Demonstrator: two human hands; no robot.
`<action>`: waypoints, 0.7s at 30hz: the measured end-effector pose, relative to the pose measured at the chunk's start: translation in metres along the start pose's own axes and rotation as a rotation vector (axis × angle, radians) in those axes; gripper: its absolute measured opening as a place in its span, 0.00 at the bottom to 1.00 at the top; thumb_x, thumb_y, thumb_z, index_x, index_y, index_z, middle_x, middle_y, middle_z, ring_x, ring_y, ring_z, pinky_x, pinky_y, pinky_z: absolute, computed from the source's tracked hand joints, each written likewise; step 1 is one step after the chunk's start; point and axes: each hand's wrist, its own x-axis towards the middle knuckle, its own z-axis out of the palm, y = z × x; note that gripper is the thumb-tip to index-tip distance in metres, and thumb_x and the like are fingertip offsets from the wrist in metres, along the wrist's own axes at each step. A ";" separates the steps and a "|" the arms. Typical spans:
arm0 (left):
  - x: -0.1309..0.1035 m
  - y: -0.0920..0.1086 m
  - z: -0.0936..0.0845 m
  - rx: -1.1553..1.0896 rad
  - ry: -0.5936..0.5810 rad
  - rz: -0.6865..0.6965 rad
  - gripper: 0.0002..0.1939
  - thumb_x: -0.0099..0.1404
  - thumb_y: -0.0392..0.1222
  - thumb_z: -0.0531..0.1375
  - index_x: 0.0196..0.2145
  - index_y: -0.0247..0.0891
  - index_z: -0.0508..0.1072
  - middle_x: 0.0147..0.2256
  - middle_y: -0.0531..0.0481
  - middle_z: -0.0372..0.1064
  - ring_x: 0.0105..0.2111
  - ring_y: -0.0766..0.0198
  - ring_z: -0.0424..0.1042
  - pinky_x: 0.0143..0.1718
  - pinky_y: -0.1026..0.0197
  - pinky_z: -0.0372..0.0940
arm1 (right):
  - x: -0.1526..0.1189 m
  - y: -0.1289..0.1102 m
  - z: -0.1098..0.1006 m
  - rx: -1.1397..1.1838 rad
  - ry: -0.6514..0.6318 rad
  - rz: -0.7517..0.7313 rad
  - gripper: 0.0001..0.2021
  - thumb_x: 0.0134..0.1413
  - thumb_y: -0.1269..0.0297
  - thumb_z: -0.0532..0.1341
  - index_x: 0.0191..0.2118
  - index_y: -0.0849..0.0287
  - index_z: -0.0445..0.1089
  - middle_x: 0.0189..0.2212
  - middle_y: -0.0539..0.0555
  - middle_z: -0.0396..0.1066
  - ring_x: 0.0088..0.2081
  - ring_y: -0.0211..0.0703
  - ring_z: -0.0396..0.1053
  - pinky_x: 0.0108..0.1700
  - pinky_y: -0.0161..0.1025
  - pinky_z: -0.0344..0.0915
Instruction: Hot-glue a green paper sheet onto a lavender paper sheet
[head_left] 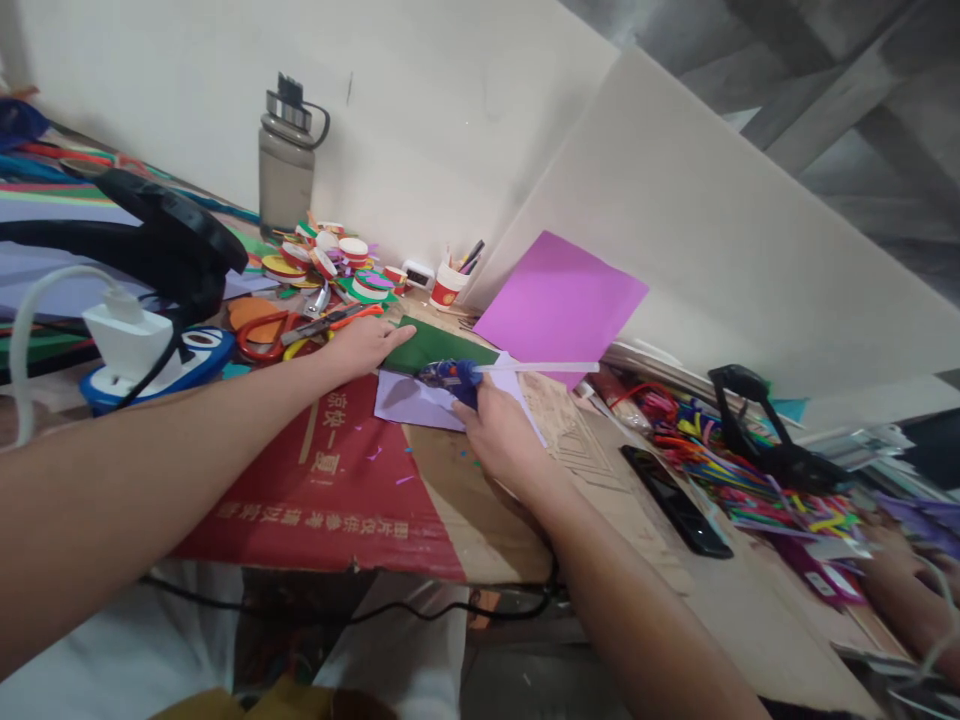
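Note:
My left hand [364, 345] is at the left end of a dark green sheet of paper [439, 343], its thumb on the sheet and its other fingers partly hidden. In my right hand [499, 425] is a blue hot glue gun [463, 376], nozzle pointing left over the green paper's lower edge. A long whitish glue stick [540, 368] sticks out of the gun's back. Under the green paper lies a light purple sheet [412, 400], partly covered by the gun and my right hand.
Orange-handled scissors [266, 335] and a heap of paper-cup pieces [352, 250] lie left, before a water bottle [286, 170]. A white plug [127, 330] stands nearby. A purple sheet [562, 295] leans behind. Right are a phone [675, 500], colourful pipe cleaners [705, 450] and another person's hand [892, 550].

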 end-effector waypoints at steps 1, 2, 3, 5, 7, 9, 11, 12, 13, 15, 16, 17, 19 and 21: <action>0.000 0.001 0.000 0.013 -0.011 -0.013 0.25 0.66 0.55 0.48 0.17 0.39 0.60 0.19 0.51 0.60 0.23 0.63 0.61 0.27 0.60 0.52 | 0.001 -0.001 0.000 0.014 0.000 -0.006 0.15 0.62 0.63 0.53 0.51 0.64 0.62 0.45 0.65 0.73 0.47 0.53 0.71 0.46 0.42 0.62; 0.000 0.001 -0.001 0.032 -0.021 -0.023 0.25 0.66 0.55 0.47 0.17 0.39 0.60 0.19 0.51 0.60 0.23 0.62 0.61 0.27 0.60 0.52 | 0.001 -0.004 0.001 0.031 -0.003 -0.014 0.15 0.62 0.63 0.53 0.52 0.63 0.61 0.45 0.64 0.73 0.46 0.53 0.71 0.45 0.42 0.62; 0.000 0.002 -0.001 0.051 -0.029 -0.026 0.25 0.66 0.55 0.47 0.17 0.39 0.59 0.19 0.51 0.60 0.23 0.62 0.60 0.27 0.60 0.52 | 0.003 -0.007 0.002 0.047 -0.009 -0.023 0.15 0.62 0.62 0.53 0.52 0.63 0.61 0.45 0.64 0.73 0.46 0.52 0.72 0.45 0.42 0.63; 0.000 0.004 -0.002 0.065 -0.028 -0.005 0.24 0.66 0.54 0.46 0.17 0.39 0.58 0.19 0.52 0.58 0.22 0.63 0.60 0.26 0.60 0.52 | 0.005 -0.013 0.004 0.073 -0.017 -0.049 0.16 0.62 0.62 0.53 0.52 0.64 0.60 0.44 0.64 0.73 0.45 0.52 0.72 0.44 0.41 0.63; 0.000 0.005 -0.003 0.079 -0.026 0.009 0.24 0.66 0.54 0.46 0.17 0.39 0.58 0.19 0.52 0.58 0.22 0.63 0.60 0.27 0.61 0.53 | 0.005 -0.014 0.005 0.085 -0.015 -0.076 0.16 0.62 0.62 0.52 0.52 0.64 0.60 0.43 0.64 0.73 0.44 0.52 0.72 0.43 0.41 0.63; 0.000 0.005 -0.003 0.094 -0.032 0.004 0.24 0.66 0.54 0.45 0.17 0.39 0.59 0.19 0.51 0.59 0.23 0.63 0.61 0.28 0.61 0.54 | 0.004 -0.010 0.004 0.084 -0.007 -0.080 0.16 0.62 0.62 0.53 0.53 0.64 0.60 0.43 0.64 0.73 0.44 0.52 0.72 0.42 0.42 0.63; 0.000 0.005 -0.003 0.099 -0.035 -0.003 0.24 0.66 0.55 0.45 0.18 0.39 0.61 0.21 0.50 0.62 0.25 0.62 0.62 0.29 0.61 0.55 | 0.002 -0.002 0.000 0.069 0.001 -0.042 0.17 0.61 0.63 0.53 0.53 0.63 0.60 0.43 0.64 0.73 0.44 0.53 0.72 0.42 0.42 0.63; -0.001 0.004 -0.003 0.097 -0.039 -0.003 0.25 0.66 0.56 0.45 0.19 0.39 0.62 0.22 0.50 0.63 0.26 0.62 0.63 0.29 0.61 0.55 | 0.001 0.003 -0.003 0.054 0.008 -0.017 0.16 0.60 0.64 0.54 0.53 0.63 0.60 0.43 0.64 0.73 0.45 0.53 0.72 0.43 0.42 0.63; -0.001 0.003 -0.003 0.089 -0.043 -0.001 0.25 0.66 0.56 0.44 0.19 0.39 0.62 0.22 0.50 0.64 0.26 0.62 0.63 0.30 0.61 0.55 | 0.000 0.008 -0.006 0.033 0.017 0.008 0.16 0.60 0.63 0.54 0.52 0.63 0.61 0.43 0.64 0.73 0.45 0.53 0.71 0.43 0.42 0.62; -0.001 0.002 -0.003 0.073 -0.047 0.007 0.25 0.66 0.57 0.44 0.19 0.39 0.62 0.22 0.50 0.64 0.26 0.62 0.64 0.30 0.61 0.55 | -0.002 0.016 -0.014 -0.028 0.034 0.046 0.14 0.60 0.62 0.55 0.49 0.62 0.64 0.43 0.64 0.73 0.45 0.53 0.71 0.43 0.42 0.62; -0.001 0.002 -0.003 0.066 -0.045 0.014 0.25 0.66 0.57 0.44 0.19 0.39 0.61 0.22 0.50 0.64 0.26 0.62 0.63 0.30 0.61 0.55 | -0.002 0.018 -0.018 -0.063 0.039 0.062 0.13 0.60 0.62 0.55 0.47 0.61 0.65 0.42 0.64 0.73 0.44 0.53 0.71 0.43 0.42 0.62; -0.002 0.002 -0.003 0.060 -0.036 0.021 0.25 0.66 0.57 0.45 0.18 0.39 0.60 0.21 0.50 0.63 0.25 0.62 0.63 0.29 0.61 0.55 | -0.003 0.020 -0.022 -0.097 0.039 0.076 0.12 0.59 0.62 0.55 0.46 0.61 0.66 0.42 0.64 0.74 0.42 0.53 0.72 0.42 0.42 0.62; -0.001 0.001 -0.003 0.059 -0.014 0.024 0.25 0.66 0.57 0.45 0.17 0.39 0.58 0.20 0.51 0.62 0.24 0.63 0.62 0.29 0.60 0.54 | -0.005 0.022 -0.028 -0.149 0.034 0.103 0.12 0.59 0.62 0.55 0.46 0.62 0.66 0.41 0.64 0.74 0.41 0.53 0.72 0.41 0.42 0.62; -0.001 0.000 -0.003 0.047 -0.012 0.014 0.25 0.66 0.57 0.46 0.17 0.40 0.58 0.20 0.51 0.61 0.23 0.63 0.61 0.29 0.60 0.54 | -0.006 0.024 -0.031 -0.173 0.029 0.120 0.12 0.59 0.63 0.56 0.46 0.63 0.66 0.41 0.65 0.74 0.41 0.54 0.72 0.40 0.42 0.62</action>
